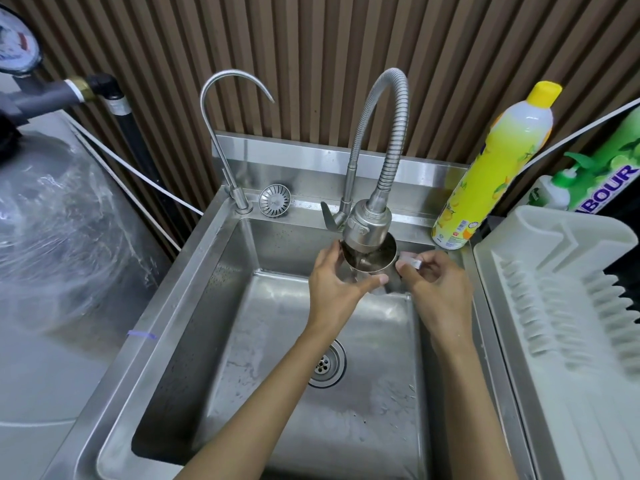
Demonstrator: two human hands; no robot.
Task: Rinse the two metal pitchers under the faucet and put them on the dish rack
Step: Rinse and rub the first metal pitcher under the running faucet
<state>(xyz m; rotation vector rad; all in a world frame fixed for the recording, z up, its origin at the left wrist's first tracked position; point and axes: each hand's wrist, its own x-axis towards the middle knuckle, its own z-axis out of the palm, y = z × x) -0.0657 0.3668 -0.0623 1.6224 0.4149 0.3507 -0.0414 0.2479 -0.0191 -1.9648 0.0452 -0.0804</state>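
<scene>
A metal pitcher (375, 259) is held upright over the steel sink (194, 306), right under the spray head of the flexible faucet (369, 221). Water runs into it. My left hand (334, 284) wraps around the pitcher's left side, with the thumb across its front. My right hand (434, 282) grips the pitcher's handle on the right side. Only one pitcher is in view. The white dish rack (568, 306) lies to the right of the sink with nothing on it.
A thin gooseneck tap (221, 133) stands at the sink's back left, with a round strainer (274, 199) beside it. A yellow detergent bottle (491, 168) stands at the back right. The drain (325, 363) is in the basin floor. A plastic-wrapped tank (52, 237) is at the left.
</scene>
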